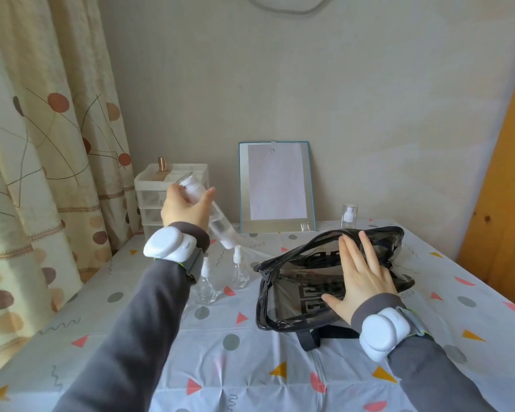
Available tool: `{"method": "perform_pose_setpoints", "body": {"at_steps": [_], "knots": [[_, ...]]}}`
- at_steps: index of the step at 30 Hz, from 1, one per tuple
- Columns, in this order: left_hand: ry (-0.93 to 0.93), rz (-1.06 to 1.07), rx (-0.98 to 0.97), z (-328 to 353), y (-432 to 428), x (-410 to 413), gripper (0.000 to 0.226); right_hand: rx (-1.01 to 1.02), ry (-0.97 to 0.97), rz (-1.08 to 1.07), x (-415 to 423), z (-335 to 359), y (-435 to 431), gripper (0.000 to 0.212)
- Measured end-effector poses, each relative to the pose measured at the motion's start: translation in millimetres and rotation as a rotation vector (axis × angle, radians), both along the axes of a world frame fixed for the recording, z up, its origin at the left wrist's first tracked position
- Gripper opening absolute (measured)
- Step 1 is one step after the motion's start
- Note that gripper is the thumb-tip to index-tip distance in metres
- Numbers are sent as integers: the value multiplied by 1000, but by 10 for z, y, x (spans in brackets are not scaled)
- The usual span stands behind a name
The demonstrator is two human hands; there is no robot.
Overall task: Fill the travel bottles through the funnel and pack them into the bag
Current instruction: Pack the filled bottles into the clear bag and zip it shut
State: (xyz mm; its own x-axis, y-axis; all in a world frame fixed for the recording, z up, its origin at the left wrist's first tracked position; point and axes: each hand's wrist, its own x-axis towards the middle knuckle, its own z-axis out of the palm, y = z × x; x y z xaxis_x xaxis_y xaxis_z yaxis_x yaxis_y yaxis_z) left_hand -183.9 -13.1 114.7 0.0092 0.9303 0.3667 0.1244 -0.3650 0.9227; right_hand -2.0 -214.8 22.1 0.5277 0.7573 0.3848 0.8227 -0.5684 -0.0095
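My left hand grips a tall clear bottle with a white cap near its top and holds it tilted in the air above the table. Below it stand two small clear spray bottles, the nearer of the spray bottles partly behind my left wrist. A smoky transparent bag with a black zipper lies to the right. My right hand rests flat on the bag, fingers straight and spread. No funnel shows.
Another capped clear bottle and a tiny clear cup stand at the back by a framed board. A white drawer organiser sits back left beside the curtain. A patterned cloth covers the table.
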Motion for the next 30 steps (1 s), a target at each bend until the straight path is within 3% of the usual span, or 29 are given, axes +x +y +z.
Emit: {"method": "perform_pose_setpoints", "body": {"at_steps": [4, 7, 13, 20, 26, 30], "knots": [[-162, -297, -142, 30, -422, 124, 55, 1, 9, 9, 12, 11, 2, 102], [-150, -445, -221, -120, -656, 257, 60, 14, 27, 24, 18, 3, 16, 103], [-53, -464, -183, -560, -920, 653, 47, 48, 88, 108, 52, -22, 11, 98], [-27, -473, -148, -733, -1004, 877, 51, 96, 71, 126, 52, -28, 34, 68], [66, -592, -1, -708, -981, 835, 35, 171, 60, 109, 145, 7, 72, 50], [166, -521, 119, -703, -845, 736, 59, 249, 66, 145, 230, 4, 34, 46]]}}
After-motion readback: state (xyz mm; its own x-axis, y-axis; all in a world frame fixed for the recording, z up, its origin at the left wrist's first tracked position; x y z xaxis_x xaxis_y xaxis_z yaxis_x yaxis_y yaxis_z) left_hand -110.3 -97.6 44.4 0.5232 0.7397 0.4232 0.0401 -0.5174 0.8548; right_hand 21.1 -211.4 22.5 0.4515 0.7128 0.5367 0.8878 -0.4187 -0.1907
